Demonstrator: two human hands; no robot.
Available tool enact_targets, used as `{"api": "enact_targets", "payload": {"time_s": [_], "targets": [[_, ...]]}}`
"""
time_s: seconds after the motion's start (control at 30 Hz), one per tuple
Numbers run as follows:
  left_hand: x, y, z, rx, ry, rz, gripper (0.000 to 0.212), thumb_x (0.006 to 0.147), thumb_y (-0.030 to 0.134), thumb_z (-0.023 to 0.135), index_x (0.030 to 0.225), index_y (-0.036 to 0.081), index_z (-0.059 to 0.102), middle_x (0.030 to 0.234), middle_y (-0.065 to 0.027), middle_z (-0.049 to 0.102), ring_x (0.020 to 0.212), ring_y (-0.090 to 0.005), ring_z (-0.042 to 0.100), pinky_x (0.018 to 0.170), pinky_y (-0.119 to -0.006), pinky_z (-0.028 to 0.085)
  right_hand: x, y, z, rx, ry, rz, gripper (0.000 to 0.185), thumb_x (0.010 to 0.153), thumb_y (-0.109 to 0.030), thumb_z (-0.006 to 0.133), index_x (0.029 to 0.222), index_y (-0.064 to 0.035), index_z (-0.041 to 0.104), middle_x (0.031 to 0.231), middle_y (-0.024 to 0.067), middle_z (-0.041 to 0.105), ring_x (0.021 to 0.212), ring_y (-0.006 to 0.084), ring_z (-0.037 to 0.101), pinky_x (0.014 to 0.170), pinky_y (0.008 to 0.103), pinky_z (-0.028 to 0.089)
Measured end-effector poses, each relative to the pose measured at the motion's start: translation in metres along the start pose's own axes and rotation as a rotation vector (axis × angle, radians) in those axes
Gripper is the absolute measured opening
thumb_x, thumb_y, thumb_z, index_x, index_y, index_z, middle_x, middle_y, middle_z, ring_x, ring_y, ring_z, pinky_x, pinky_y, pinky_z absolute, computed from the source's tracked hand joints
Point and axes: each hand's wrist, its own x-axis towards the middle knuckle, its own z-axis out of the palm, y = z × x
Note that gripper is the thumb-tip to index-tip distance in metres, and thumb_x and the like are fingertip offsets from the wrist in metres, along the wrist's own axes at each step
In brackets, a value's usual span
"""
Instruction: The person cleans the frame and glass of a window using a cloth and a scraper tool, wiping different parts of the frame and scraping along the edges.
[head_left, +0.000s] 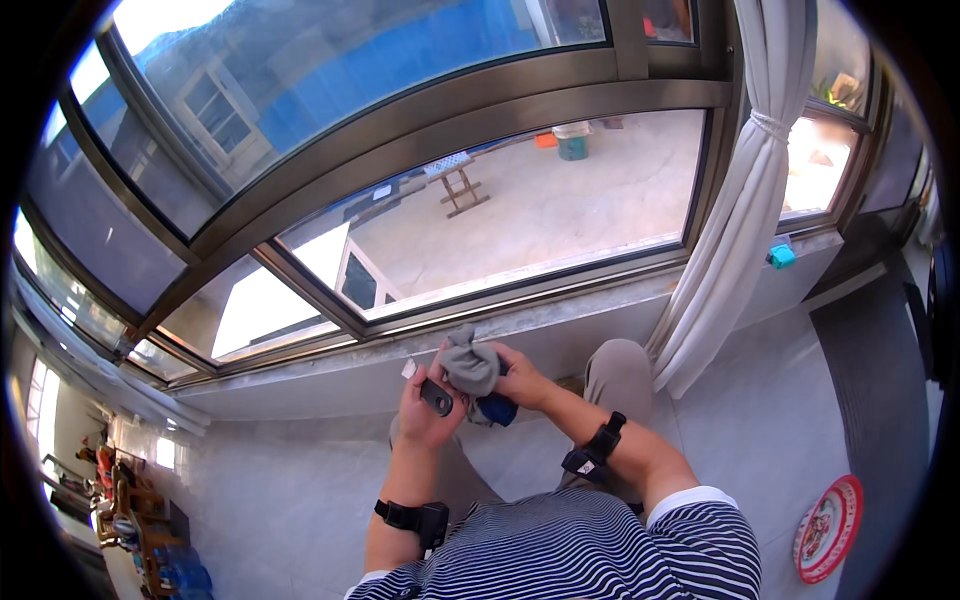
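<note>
My left hand (421, 426) is closed around a small scraper-like tool (436, 397) with a black handle that has a hole in its end. A pale, flat tip (409, 367) sticks out above the thumb. Bunched up in my right hand (523, 380) is a grey cloth (470, 366), with a dark blue piece of fabric (496, 409) hanging below it. The fingers of my left hand reach up against the cloth, so both hands are close together. Just beyond them runs the window sill (525, 319); parts of the fingers are hidden by the cloth.
A metal-framed window (480, 154) spans the view ahead. To its right hangs a tied white curtain (757, 195), and a teal object (781, 256) sits on the sill beyond. A red-rimmed tray (855, 517) is at the lower right. Wooden furniture (135, 499) stands far left.
</note>
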Motion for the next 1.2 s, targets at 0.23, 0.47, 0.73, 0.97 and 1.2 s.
{"api": "enact_targets", "payload": {"time_s": [0.23, 0.47, 0.73, 0.97, 1.2], "targets": [[0.017, 0.096, 0.072, 1.083, -0.262, -0.040, 0.045, 0.096, 0.026, 0.045, 0.135, 0.003, 0.050, 0.117, -0.0174, 0.061, 0.108, -0.0279, 0.060, 0.097, -0.040, 0.042, -0.008, -0.082, -0.021, 0.619, 0.258, 0.049, 0.036, 0.088, -0.010, 0.065, 0.123, -0.0021, 0.056, 0.111, 0.0061, 0.063, 0.098, 0.0143, 0.062, 0.083, 0.0283, 0.053], [0.098, 0.193, 0.160, 2.174, -0.116, 0.983, 0.015, 0.089, 0.007, 0.054, 0.100, 0.001, 0.063, 0.097, -0.0125, 0.065, 0.087, -0.0266, 0.063, 0.078, -0.033, 0.048, 0.013, -0.171, -0.089, 0.193, 0.694, -0.397, 0.030, 0.087, -0.002, 0.063, 0.116, -0.0009, 0.057, 0.104, 0.0034, 0.062, 0.088, 0.0108, 0.060, 0.079, 0.0255, 0.050], [0.161, 0.200, 0.178, 2.502, -0.277, 1.487, 0.021, 0.073, 0.003, 0.064, 0.092, 0.010, 0.059, 0.090, -0.0071, 0.058, 0.090, -0.0291, 0.058, 0.074, -0.040, 0.050, 0.063, -0.319, -0.133, -1.296, 0.936, -1.046, 0.043, 0.073, -0.006, 0.072, 0.113, -0.0049, 0.059, 0.113, 0.0123, 0.059, 0.103, 0.0320, 0.057, 0.092, 0.0374, 0.046], [0.178, 0.187, 0.158, 2.291, -0.085, 1.743, 0.017, 0.074, 0.010, 0.068, 0.087, 0.013, 0.056, 0.087, -0.0036, 0.054, 0.084, -0.0250, 0.057, 0.065, -0.037, 0.049, 0.119, -0.357, -0.150, -2.027, 0.720, -0.843, 0.048, 0.068, -0.010, 0.075, 0.113, -0.0136, 0.061, 0.111, 0.0084, 0.061, 0.102, 0.0293, 0.058, 0.083, 0.0393, 0.053], [0.172, 0.191, 0.169, 2.362, -0.135, 1.560, 0.034, 0.062, 0.007, 0.075, 0.088, 0.013, 0.054, 0.089, -0.0035, 0.053, 0.090, -0.0257, 0.057, 0.070, -0.038, 0.049, 0.131, -0.365, -0.136, -1.866, 0.669, -0.778, 0.030, 0.074, -0.010, 0.067, 0.103, -0.0136, 0.062, 0.095, 0.0109, 0.065, 0.094, 0.0316, 0.060, 0.083, 0.0397, 0.051]]}}
